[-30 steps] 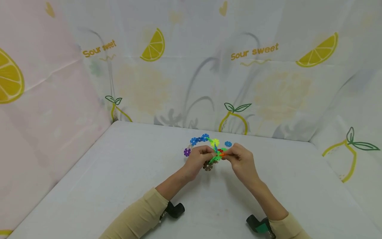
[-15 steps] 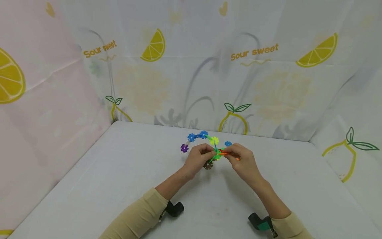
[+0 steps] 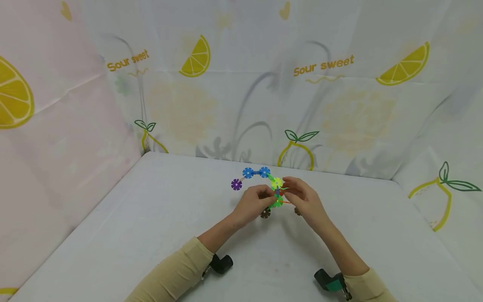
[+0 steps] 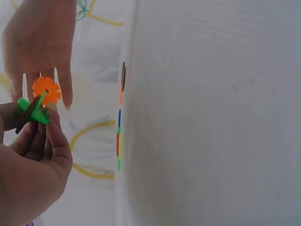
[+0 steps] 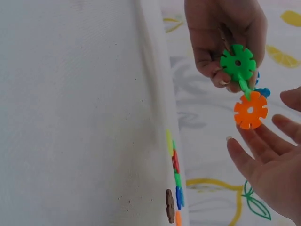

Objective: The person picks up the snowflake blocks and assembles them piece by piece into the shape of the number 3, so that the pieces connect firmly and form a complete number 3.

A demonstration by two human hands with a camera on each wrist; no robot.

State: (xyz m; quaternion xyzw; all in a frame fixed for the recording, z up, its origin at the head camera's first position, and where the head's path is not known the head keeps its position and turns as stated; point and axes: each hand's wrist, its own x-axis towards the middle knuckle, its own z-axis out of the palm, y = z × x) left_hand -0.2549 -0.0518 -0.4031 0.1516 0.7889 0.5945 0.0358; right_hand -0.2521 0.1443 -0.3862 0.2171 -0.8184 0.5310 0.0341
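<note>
My left hand (image 3: 252, 205) pinches a chain of notched plastic snowflake discs. Along its far part run a purple disc (image 3: 236, 184) and blue discs (image 3: 247, 173) joined edge to edge. Nearer the fingers are a green disc (image 5: 230, 60) and a brown disc (image 3: 266, 213). An orange disc (image 5: 250, 110) is slotted onto a light green disc, which shows edge-on in the right wrist view. My right hand (image 3: 307, 205) is beside the orange disc with its fingers spread and straight, holding nothing. Whether its fingertips touch the orange disc I cannot tell.
Loose discs lie on the white table (image 3: 151, 235), among them a brown disc (image 5: 170, 207) and a yellow disc (image 5: 170, 142). Some are partly hidden behind the hands. A lemon-print cloth (image 3: 226, 105) stands up behind the table. Black wrist devices (image 3: 222, 264) hang under the forearms.
My right fingers, which were pinching an orange disc at the chain, have let go and spread. The far part of the chain swung left, then back right. The loose blue disc is now hidden.
</note>
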